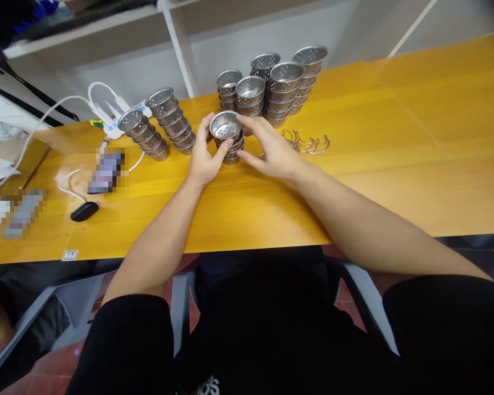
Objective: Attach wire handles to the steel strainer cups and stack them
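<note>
A short stack of metal strainer baskets stands upright between my two hands, its perforated top basket facing up. My left hand grips it from the left, with the thumb across the front and the fingers behind. From the right, my right hand closes on the same stack, fingertips at the upper rim and thumb lower down. Several thin curved wire handles lie in a loose bunch just beyond my right hand, partly hidden by it.
More basket stacks stand behind at the right. Two leaning stacks are at the left. A power strip with white cables, a blurred phone-like object and a black oval device lie on the yellow table. Someone's arm shows at lower left.
</note>
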Available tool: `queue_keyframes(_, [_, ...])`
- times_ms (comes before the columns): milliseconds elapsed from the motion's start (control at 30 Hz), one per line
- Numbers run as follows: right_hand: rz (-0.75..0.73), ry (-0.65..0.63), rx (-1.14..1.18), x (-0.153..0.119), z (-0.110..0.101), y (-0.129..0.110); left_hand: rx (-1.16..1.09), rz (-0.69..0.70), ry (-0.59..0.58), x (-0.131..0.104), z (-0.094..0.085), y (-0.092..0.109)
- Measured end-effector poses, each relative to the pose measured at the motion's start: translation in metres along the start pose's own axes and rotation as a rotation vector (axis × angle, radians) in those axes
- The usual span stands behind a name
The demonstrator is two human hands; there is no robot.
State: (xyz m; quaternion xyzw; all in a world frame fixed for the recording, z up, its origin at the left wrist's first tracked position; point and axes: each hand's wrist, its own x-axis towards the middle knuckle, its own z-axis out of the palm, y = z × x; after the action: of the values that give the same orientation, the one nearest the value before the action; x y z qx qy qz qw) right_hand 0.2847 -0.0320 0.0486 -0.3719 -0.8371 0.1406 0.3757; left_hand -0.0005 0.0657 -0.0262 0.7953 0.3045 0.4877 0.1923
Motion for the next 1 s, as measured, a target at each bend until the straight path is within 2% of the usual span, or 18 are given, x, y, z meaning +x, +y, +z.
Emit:
queue_keyframes(200, [0.008, 0.016, -0.028, 0.000, 0.001, -0.006, 0.027, -0.049, -0.065, 0.000, 0.001, 0.009])
queue_keyframes(533, [0.022, 0.007, -0.041, -0.001, 0.001, -0.002, -0.056, -0.074, -0.118, -0.002, 0.002, 0.001])
queue_keyframes(633, [-0.001, 0.032, -0.045, -0.001, 0.004, 0.005, -0.088, -0.093, -0.114, -0.003, 0.004, -0.003])
queue_keyframes(733, [-0.021, 0.110, -0.074, -0.001, 0.003, 0.009, -0.143, -0.143, -0.088, -0.004, 0.002, -0.009])
queue_keyframes(833, [-0.030, 0.160, -0.065, -0.003, -0.002, 0.002, -0.216, -0.237, -0.037, -0.002, -0.005, -0.017])
queue_keyframes(900, [-0.073, 0.085, -0.033, -0.005, -0.002, -0.010, -0.268, -0.324, 0.012, 0.001, -0.010, -0.025])
queue_keyframes(1000, [-0.142, -0.180, -0.037, -0.008, 0.005, -0.032, -0.288, -0.450, 0.065, 0.004, -0.012, -0.040])
